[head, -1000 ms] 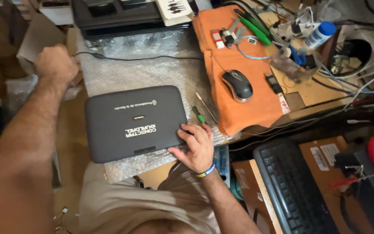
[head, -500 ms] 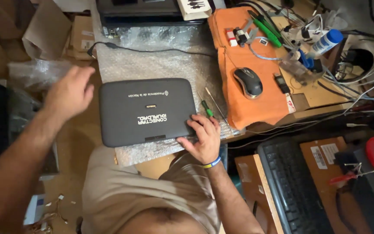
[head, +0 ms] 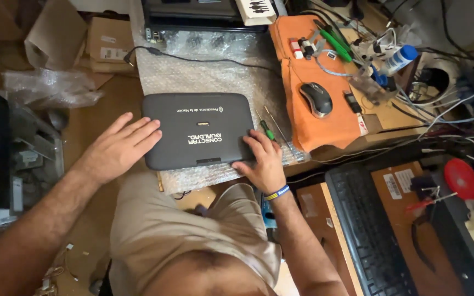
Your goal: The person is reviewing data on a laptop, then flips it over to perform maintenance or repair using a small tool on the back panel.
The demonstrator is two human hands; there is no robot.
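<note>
A closed dark grey laptop (head: 196, 129) with rounded corners lies on a sheet of bubble wrap (head: 204, 77). My left hand (head: 117, 148) rests flat, fingers spread, on the laptop's left edge. My right hand (head: 261, 160) grips its near right corner with bent fingers. A green-handled screwdriver (head: 267, 129) lies just right of the laptop, by my right hand's fingertips.
An orange cloth (head: 316, 98) to the right carries a black mouse (head: 316, 98), small tools and a blue-capped bottle (head: 399, 59). A black keyboard (head: 368, 230) sits lower right beside a red disc (head: 462, 178). Cardboard boxes (head: 105, 41) and crumpled plastic (head: 50, 87) lie at the left.
My left hand came down from the upper left and landed on the laptop's left edge. My right hand stayed on the near right corner.
</note>
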